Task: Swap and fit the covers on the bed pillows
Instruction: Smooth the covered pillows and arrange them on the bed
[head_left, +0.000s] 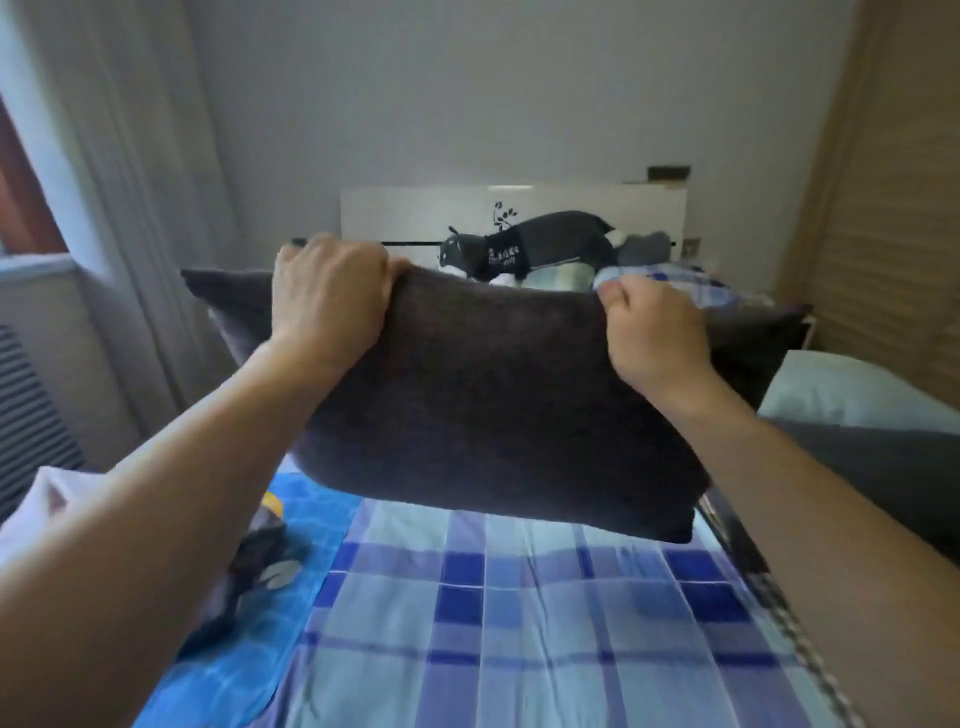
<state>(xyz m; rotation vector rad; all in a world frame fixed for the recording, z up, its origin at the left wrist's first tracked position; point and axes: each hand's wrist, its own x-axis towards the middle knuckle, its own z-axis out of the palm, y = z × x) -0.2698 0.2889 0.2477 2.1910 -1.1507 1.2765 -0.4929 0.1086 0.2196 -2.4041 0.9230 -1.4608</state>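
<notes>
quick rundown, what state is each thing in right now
dark pillow: held up above the bed by its top edge
left hand: grips the pillow's top edge
right hand: pinches the top edge
checked sheet: spread on the bed
toy cat: lying by the headboard

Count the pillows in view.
2: a dark pillow held up over the bed by the left hand and right hand, and a pale pillow at right. Others may be hidden behind.
</notes>
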